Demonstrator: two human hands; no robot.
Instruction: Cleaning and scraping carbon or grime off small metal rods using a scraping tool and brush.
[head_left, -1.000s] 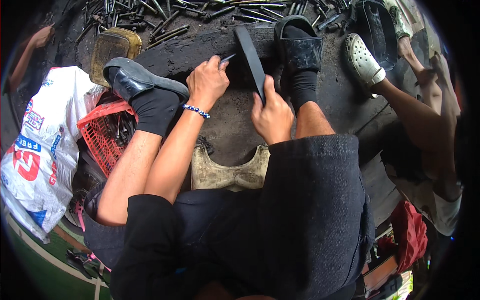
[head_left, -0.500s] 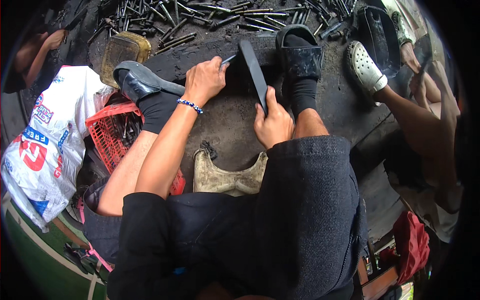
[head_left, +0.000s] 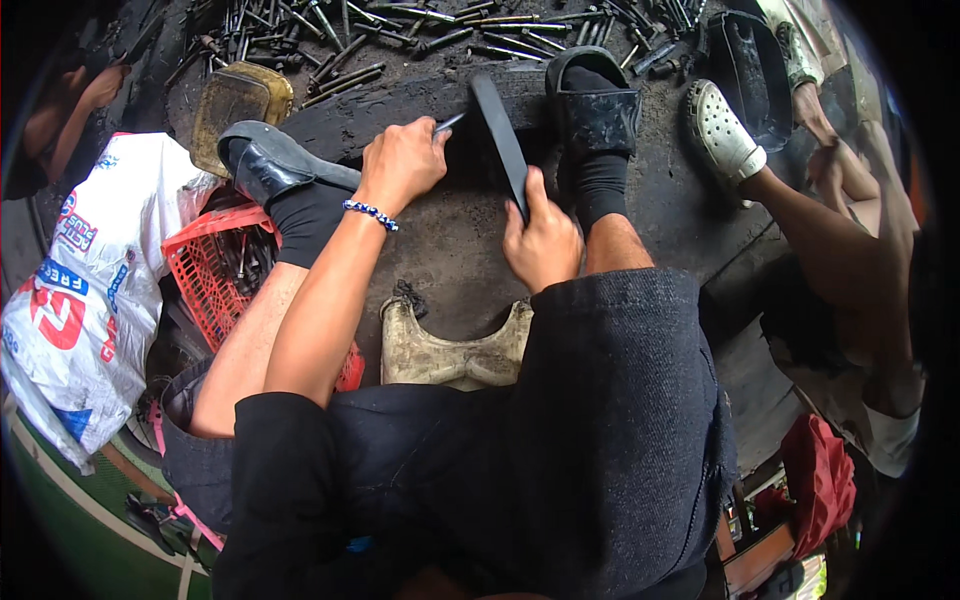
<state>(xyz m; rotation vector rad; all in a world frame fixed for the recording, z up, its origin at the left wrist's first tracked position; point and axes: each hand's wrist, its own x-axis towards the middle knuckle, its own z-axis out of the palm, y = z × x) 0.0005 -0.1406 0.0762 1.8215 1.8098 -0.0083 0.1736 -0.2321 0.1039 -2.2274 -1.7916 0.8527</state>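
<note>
Your right hand (head_left: 543,245), mid-frame, grips the bar (head_left: 498,130) by its near end, a sound hold; it looks stiff, fairly heavy. Your left hand (head_left: 405,165), upper centre, pinches a rod (head_left: 450,122), probably hard and slippery. Middle left, the sack (head_left: 130,200) bears red and blue lettering.

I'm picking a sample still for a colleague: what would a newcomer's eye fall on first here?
Probably the big white sack with coloured printing, at the far left. Near the middle, a long, dark, flat bar extends from the right hand's grip, and a thin rod pokes out of the left hand's grip. Bolt-like metal pieces lie scattered along the top.
</note>
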